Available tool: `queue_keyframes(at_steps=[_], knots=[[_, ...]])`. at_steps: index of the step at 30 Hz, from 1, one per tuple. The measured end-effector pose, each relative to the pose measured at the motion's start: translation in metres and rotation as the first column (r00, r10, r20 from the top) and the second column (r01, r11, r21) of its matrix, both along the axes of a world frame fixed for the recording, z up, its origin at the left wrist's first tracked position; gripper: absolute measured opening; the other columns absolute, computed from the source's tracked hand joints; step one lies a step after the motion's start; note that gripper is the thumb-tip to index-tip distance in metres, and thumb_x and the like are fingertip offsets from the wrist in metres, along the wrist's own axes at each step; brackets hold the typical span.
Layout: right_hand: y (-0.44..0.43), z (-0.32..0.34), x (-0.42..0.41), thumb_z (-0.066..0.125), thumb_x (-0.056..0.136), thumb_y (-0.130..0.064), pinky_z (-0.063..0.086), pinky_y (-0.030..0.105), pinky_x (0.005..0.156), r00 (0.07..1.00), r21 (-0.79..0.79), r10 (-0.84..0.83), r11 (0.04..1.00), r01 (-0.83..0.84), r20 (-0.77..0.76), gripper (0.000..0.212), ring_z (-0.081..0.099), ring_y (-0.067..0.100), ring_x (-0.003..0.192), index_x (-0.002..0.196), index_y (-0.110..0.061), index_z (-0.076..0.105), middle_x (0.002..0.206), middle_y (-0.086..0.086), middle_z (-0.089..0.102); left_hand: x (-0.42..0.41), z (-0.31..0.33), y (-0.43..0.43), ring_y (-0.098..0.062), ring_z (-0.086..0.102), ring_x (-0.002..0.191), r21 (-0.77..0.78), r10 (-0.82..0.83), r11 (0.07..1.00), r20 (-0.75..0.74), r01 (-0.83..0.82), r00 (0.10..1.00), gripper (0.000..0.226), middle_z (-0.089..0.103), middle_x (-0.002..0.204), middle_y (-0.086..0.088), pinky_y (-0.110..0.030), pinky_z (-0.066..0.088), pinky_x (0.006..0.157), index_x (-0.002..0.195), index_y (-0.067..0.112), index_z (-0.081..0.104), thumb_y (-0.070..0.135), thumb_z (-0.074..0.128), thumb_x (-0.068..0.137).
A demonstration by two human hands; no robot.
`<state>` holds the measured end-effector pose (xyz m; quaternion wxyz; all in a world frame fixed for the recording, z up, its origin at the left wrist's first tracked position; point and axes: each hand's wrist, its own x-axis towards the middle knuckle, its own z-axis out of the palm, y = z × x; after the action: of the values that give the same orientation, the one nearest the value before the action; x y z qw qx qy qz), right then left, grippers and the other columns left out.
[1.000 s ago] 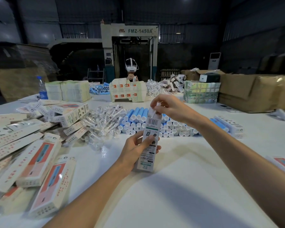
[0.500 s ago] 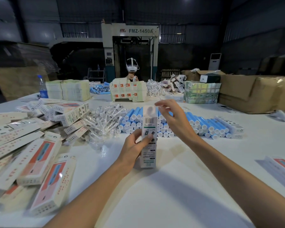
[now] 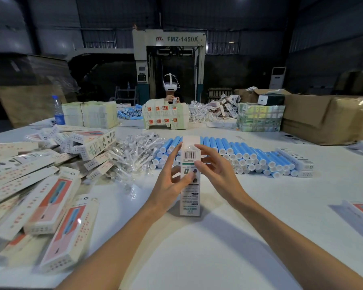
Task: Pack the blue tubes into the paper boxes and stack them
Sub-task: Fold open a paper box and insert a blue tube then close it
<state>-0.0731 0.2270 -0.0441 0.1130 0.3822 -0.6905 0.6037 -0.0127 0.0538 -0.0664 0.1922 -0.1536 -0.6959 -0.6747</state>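
Table (image 3: 197, 252) with paper boxes (image 3: 57, 208), blue tubes (image 3: 249, 156)

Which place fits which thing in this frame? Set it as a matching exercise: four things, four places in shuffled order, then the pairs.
Things
1. paper box
2. blue tubes
3. water bottle
4. brown cartons

Places
A. back left of the table
B. back right of the table
C. upright on the table, between the left hand and the right hand
D. lying in rows just behind the upright box

Pairs: 1-C, 2-D, 3-A, 4-B
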Motion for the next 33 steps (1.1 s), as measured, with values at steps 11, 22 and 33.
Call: queue_keyframes(at_steps=[11, 22, 33], knots=[[0.008, 0.008, -0.006, 0.063, 0.105, -0.03, 0.059, 0.031, 0.094, 0.999, 0.184, -0.031, 0.982, 0.038, -0.04, 0.029, 0.068, 0.009, 0.113, 0.132, -0.02, 0.061, 0.123, -0.007, 0.07, -0.004, -0.001, 0.0, -0.022, 0.073, 0.111, -0.2, 0.142, 0.968, -0.06, -0.152, 0.988, 0.065, 0.078, 0.118, 0.005, -0.044, 0.06, 0.099, 0.15, 0.039, 0.043, 0.03, 0.077, 0.095], [0.003, 0.05, -0.031, 0.06, 0.106, -0.028, 0.063, 0.04, 0.081, 0.98, 0.177, 0.051, 0.98, -0.085, 0.19, 0.02, 0.076, 0.03, 0.095, 0.113, -0.01, 0.057, 0.095, 0.008, 0.081, -0.004, -0.003, -0.001, -0.019, 0.071, 0.114, -0.266, 0.136, 0.953, -0.044, -0.143, 0.99, 0.064, 0.077, 0.118, 0.006, -0.047, 0.058, 0.102, 0.146, 0.054, 0.042, 0.039, 0.075, 0.093], [0.005, 0.04, -0.036, 0.061, 0.105, -0.018, 0.065, 0.041, 0.064, 0.991, 0.229, -0.066, 0.969, 0.092, -0.119, 0.008, 0.078, 0.018, 0.082, 0.101, -0.016, 0.067, 0.091, 0.0, 0.079, -0.004, -0.007, -0.001, -0.022, 0.07, 0.118, -0.246, 0.151, 0.959, 0.025, -0.14, 0.988, 0.078, 0.075, 0.125, 0.001, -0.054, 0.055, 0.105, 0.159, 0.041, 0.038, 0.04, 0.075, 0.091]])
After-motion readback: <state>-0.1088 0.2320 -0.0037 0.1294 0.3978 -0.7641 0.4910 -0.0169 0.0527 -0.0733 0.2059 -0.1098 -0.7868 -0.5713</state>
